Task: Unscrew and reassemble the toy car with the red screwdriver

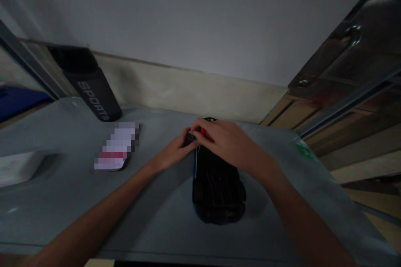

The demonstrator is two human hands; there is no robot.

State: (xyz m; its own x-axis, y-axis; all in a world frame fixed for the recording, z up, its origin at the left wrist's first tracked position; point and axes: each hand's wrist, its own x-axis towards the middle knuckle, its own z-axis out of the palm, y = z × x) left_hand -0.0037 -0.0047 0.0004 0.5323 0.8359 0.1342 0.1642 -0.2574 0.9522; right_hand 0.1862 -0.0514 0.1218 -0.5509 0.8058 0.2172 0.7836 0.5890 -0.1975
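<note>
A black toy car (217, 187) lies on the grey table (62, 200), its far end under my hands. My right hand (225, 139) is curled over that far end, fingers closed round a small red-tipped part I cannot identify. My left hand (175, 152) comes in from the left and pinches the same spot at the car's edge. A thin blue wire or rod runs down the car's left side below my fingers.
A dark bottle (89, 87) marked "SPORT" leans at the back left. A blurred card (117, 146) lies left of the car and a white box (17, 169) sits at the far left edge. Wooden panels and a metal door stand to the right.
</note>
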